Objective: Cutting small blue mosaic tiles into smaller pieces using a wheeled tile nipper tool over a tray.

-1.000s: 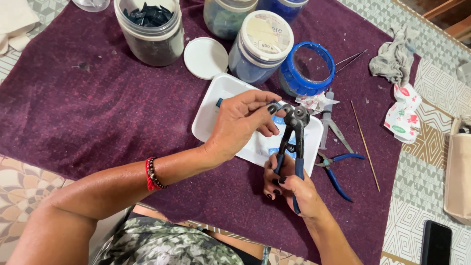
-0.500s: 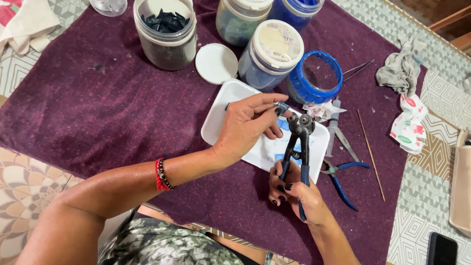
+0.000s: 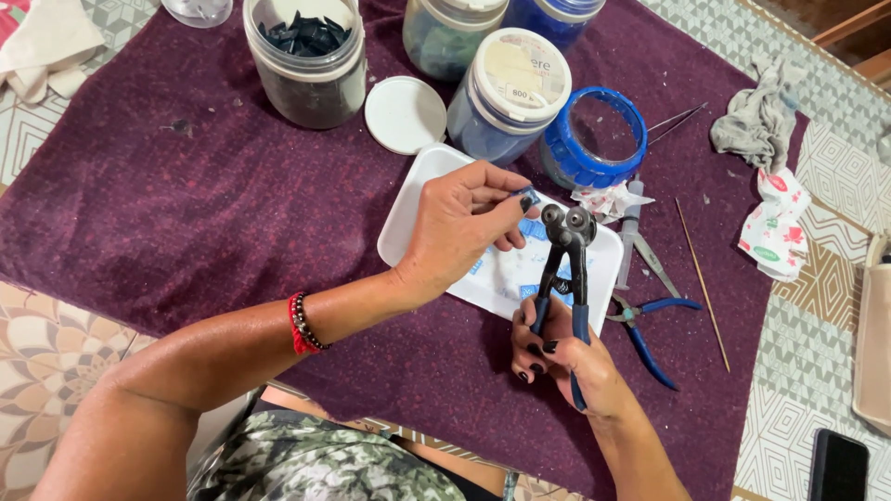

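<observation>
Pinching a small blue tile (image 3: 525, 195) in left hand (image 3: 459, 227); gripping wheeled nippers (image 3: 566, 269) in right hand (image 3: 566, 357) — risking shards flying off the white tray (image 3: 408, 213).

A tiled worktop (image 3: 56, 362) carries a purple cloth (image 3: 186, 213). On the cloth, a white tray (image 3: 408, 223) lies under the grips; jars (image 3: 306, 60) and a white lid (image 3: 405, 113) stand beyond them, blue-handled pliers (image 3: 650, 325) lie just right, and a grey rag (image 3: 761, 116) lies far right.

Tray (image 3: 408, 209) on cloth (image 3: 186, 204); jars (image 3: 506, 93) behind it; pliers (image 3: 650, 320) to its right
</observation>
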